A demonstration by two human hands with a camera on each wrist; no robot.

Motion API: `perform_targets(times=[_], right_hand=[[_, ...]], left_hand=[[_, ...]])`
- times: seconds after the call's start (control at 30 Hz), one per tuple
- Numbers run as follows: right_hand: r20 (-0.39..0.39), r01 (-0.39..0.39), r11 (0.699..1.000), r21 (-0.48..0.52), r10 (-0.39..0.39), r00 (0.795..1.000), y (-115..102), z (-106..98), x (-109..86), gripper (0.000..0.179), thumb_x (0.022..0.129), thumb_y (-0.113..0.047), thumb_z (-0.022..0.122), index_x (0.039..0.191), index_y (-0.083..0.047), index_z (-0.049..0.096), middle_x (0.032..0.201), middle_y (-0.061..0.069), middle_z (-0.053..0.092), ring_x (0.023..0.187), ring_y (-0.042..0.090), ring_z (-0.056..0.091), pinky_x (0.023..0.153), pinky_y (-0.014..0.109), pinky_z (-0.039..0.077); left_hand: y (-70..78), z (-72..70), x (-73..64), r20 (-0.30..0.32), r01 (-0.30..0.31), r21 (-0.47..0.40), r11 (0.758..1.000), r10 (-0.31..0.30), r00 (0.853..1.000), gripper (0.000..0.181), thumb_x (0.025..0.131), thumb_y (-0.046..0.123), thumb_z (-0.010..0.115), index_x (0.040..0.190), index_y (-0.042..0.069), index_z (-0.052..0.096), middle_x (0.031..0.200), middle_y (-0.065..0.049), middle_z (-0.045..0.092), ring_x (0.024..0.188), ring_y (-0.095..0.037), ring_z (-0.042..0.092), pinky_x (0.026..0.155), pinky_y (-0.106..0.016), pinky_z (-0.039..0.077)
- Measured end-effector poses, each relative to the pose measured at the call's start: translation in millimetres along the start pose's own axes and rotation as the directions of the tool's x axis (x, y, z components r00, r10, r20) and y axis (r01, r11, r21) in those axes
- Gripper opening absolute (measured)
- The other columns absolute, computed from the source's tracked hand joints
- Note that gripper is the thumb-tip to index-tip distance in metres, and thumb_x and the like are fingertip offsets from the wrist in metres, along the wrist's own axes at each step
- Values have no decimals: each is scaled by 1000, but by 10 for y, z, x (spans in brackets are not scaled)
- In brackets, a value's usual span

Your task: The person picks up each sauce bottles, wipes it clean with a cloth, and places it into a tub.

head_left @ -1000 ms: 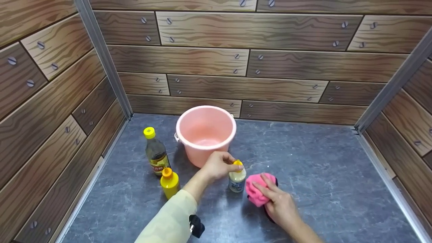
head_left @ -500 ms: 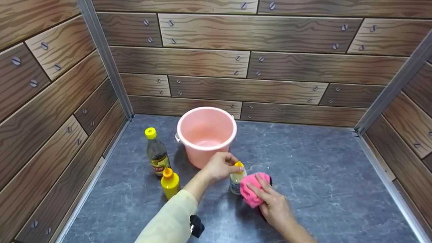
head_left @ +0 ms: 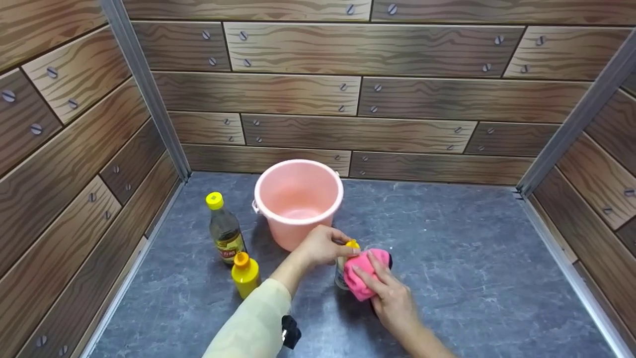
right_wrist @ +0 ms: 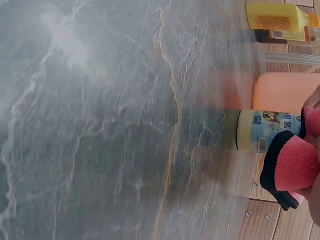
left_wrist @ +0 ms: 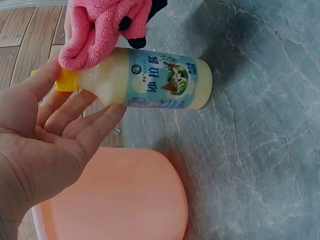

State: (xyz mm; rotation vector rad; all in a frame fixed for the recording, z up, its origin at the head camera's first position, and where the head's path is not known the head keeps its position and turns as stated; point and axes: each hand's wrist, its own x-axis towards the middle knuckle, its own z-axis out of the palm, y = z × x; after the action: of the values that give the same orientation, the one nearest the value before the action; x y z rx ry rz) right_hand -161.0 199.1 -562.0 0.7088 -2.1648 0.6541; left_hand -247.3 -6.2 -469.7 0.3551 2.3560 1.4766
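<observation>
A salad dressing bottle point(left_wrist: 160, 80) with a blue label and yellow cap stands upright on the grey marbled surface. My left hand point(head_left: 318, 247) pinches its cap between thumb and fingers; the left wrist view shows the other fingers spread along the neck and shoulder. A pink fluffy cloth point(head_left: 362, 278) with black edging is gripped in my right hand point(head_left: 396, 301) and laid against the bottle's right side near the shoulder. In the head view, cloth and hands cover much of the bottle. The right wrist view catches the cloth's black-trimmed edge point(right_wrist: 270, 172) beside the label.
Just behind the left hand stands a pink bucket point(head_left: 285, 233). To the left are a yellow squeeze bottle point(head_left: 245, 278) with an orange cap and a dark sauce bottle point(head_left: 226, 233) with a yellow cap. Wood-patterned walls point(head_left: 377, 47) enclose the surface on three sides.
My right hand has moved left with the pink cloth, from beside the salad dressing bottle onto its side. The left hand keeps its pinch on the cap.
</observation>
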Motion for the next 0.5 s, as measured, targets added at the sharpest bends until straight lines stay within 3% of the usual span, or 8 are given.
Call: perform_targets(times=[0.27, 0.5], right_hand=[[-13, -16, 1000, -18, 16, 1000, -69, 134, 6, 80, 57, 18, 80, 125, -23, 80, 141, 20, 65, 111, 42, 72, 72, 46, 63], [24, -14, 1000, 3, 14, 1000, -125, 192, 20, 75, 61, 14, 84, 127, -22, 79, 142, 22, 64, 113, 43, 71, 82, 47, 62]], left_hand=[[3, -43, -60, 9, -2, -15, 1000, 2, 1000, 21, 88, 20, 90, 103, 7, 83, 92, 1, 76, 81, -21, 69, 73, -41, 63], [-10, -87, -105, -16, 3, -46, 999, -4, 1000, 18, 87, 14, 90, 100, 5, 83, 90, -2, 77, 77, -16, 67, 68, -34, 62]])
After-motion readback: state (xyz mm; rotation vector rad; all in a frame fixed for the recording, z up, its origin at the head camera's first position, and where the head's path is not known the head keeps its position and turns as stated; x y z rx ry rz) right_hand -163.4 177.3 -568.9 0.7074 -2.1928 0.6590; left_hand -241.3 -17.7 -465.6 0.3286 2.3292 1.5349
